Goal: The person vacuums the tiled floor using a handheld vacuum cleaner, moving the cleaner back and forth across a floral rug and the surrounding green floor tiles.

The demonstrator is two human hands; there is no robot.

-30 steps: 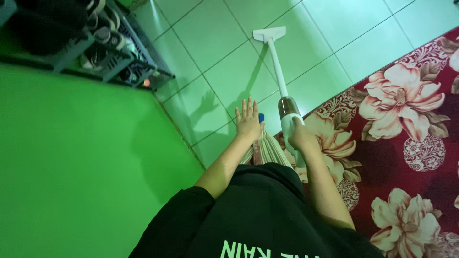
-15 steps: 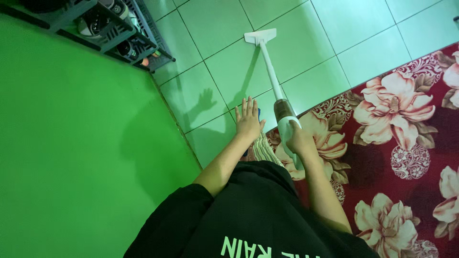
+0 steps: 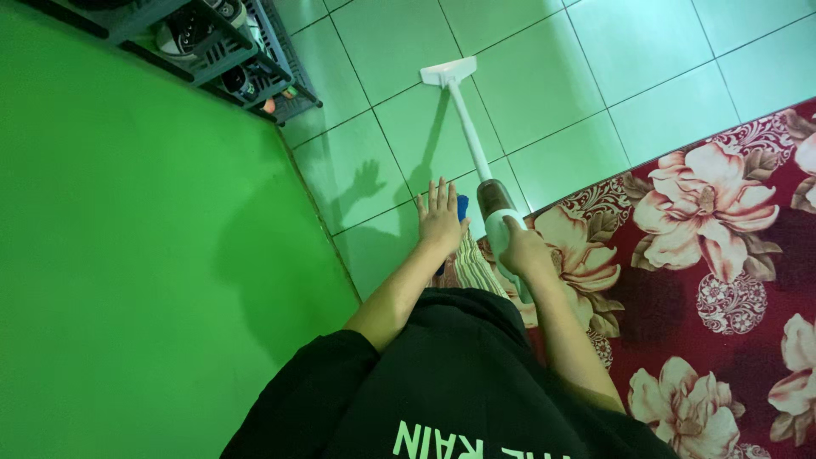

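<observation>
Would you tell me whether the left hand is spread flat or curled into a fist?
Spread flat: the left hand hangs open, fingers extended, holding nothing.

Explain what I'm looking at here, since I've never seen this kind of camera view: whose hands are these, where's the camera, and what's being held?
The camera sits on a person's head and looks down past their black shirt. The right hand grips the handle of a white stick vacuum, whose flat head rests on the pale tiled floor. The left hand is open, fingers spread, holding nothing. A red flowered carpet lies to the right, a green wall stands to the left, and a grey shoe rack stands at the top.
</observation>
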